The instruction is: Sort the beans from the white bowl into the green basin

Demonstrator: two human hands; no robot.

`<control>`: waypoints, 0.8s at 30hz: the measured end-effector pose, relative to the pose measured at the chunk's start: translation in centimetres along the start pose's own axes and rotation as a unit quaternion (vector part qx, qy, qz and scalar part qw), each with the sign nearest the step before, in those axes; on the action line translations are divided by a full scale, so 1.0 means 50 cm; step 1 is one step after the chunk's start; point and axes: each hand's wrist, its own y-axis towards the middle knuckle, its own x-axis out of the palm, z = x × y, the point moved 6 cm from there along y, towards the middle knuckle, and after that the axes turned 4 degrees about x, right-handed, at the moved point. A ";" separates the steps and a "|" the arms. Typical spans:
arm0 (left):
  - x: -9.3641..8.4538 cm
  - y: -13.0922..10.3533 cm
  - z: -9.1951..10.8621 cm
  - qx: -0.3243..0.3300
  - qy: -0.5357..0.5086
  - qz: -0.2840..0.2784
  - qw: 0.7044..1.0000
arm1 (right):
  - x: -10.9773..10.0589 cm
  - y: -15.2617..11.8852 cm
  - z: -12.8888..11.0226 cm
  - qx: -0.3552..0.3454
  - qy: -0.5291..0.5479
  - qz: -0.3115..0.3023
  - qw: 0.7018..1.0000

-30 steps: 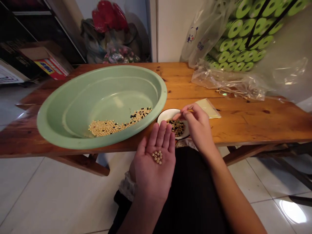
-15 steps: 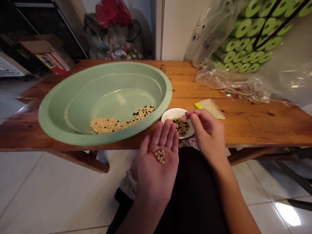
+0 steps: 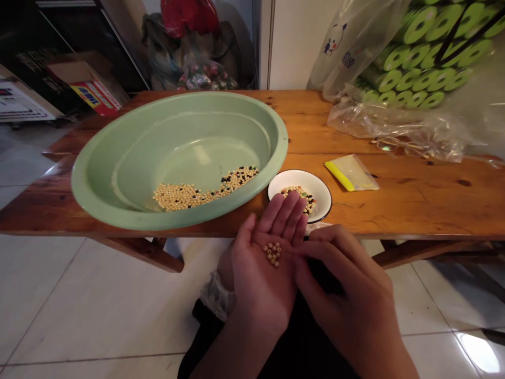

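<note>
My left hand (image 3: 264,279) lies palm up with its fingers stretched out flat. Several small pale round beads (image 3: 272,254) rest in its palm, holes showing on some. Right beside that palm, my right hand (image 3: 347,284) is closed, thumb and forefinger pinched together at the palm's edge. Whatever the pinch holds is too small to make out. Just beyond my left fingertips stands a white bowl (image 3: 322,197) with a dark rim, with mixed coloured beads (image 3: 298,193) inside. A large green basin (image 3: 94,173) to the left contains many cream beads (image 3: 177,197) with some dark ones.
Everything stands on a wooden bench (image 3: 303,116). A small clear packet (image 3: 357,173) with a yellow strip lies right of the bowl. Plastic-wrapped green rolls (image 3: 418,68) sit at the back right. An opened carton (image 3: 89,87) is behind the basin at the left.
My right hand has come from over the bowl down to the edge of my left palm. The beads still lie in the left palm. The view has shifted slightly.
</note>
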 end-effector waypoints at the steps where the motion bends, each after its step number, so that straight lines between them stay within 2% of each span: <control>1: 0.000 0.000 -0.001 -0.003 0.002 -0.007 1.000 | 0.003 0.001 0.002 -0.002 -0.001 0.002 1.000; 10: 0.001 0.000 -0.003 -0.008 0.003 -0.008 1.000 | 0.015 0.000 0.004 -0.004 -0.002 -0.014 1.000; 18: 0.001 0.002 -0.006 -0.019 0.008 -0.013 1.000 | 0.011 -0.009 -0.005 -0.019 -0.080 -0.030 0.996; 21: 0.001 0.001 -0.006 -0.009 0.017 -0.012 1.000 | 0.012 -0.002 0.002 -0.009 -0.020 -0.053 0.998; 24: 0.003 -0.002 -0.005 -0.001 0.019 0.002 1.000 | 0.018 0.008 0.028 0.057 0.068 -0.093 0.992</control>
